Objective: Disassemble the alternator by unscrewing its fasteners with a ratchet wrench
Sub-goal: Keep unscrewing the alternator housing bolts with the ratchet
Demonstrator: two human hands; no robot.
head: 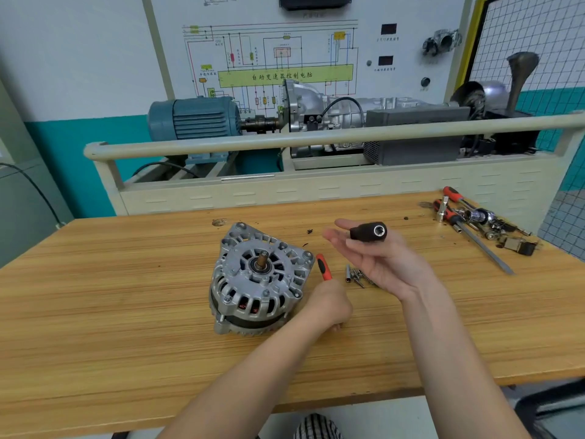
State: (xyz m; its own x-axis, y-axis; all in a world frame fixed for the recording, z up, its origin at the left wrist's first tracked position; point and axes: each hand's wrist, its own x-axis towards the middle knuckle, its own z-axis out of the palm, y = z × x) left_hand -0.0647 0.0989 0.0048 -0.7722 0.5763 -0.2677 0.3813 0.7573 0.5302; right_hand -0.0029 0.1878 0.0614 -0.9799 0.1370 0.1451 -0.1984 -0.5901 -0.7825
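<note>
Near the middle of the frame, on the wooden desk (pixel 126 312), the alternator (pixel 258 280) sits with its shaft (pixel 262 259) pointing up and slightly toward the top of the picture, so its long axis runs nearly upright. Just right of it, the left hand (pixel 329 307) is curled round a tool with a red and black handle (pixel 323 267); the handle's free end slants toward the upper left, beside the alternator's housing. The right hand (pixel 380 258), right of centre, lies palm up with fingers loosely spread, and a black socket piece (pixel 368 231) rests across the fingers, its open end facing right and toward the camera. Loose screws (pixel 357 275) lie on the desk just below that hand. Toward the upper right of the desk lies a cluster of tools (pixel 474 220).
</note>
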